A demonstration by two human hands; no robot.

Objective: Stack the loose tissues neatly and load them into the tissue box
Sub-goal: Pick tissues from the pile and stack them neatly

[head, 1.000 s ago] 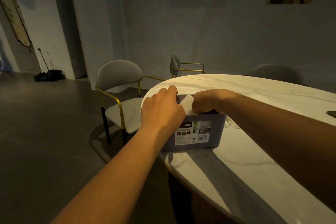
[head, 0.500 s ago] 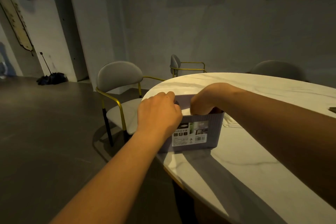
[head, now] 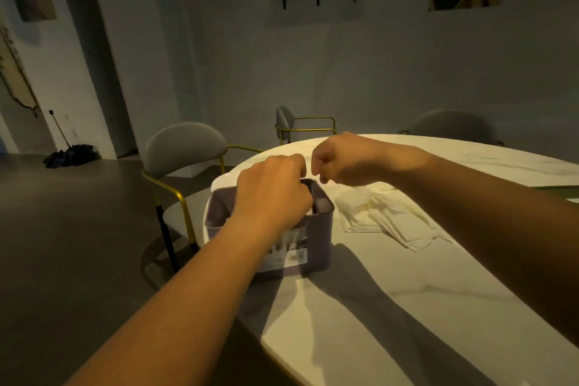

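The right hand has lifted out of the purple-grey plastic tissue box and now hangs as a closed fist, holding nothing visible, just above its far rim. The left hand stays over the box opening, fingers curled downward with tips hidden; what they grip cannot be told. The box stands under that hand, close to the rounded edge of the white marble table. Below the right wrist lies a flat pile of loose white tissues, just beside the box. Bare tabletop stretches nearer than both hands. Left of the left hand a grey padded chair with gold frame stands on dark floor.
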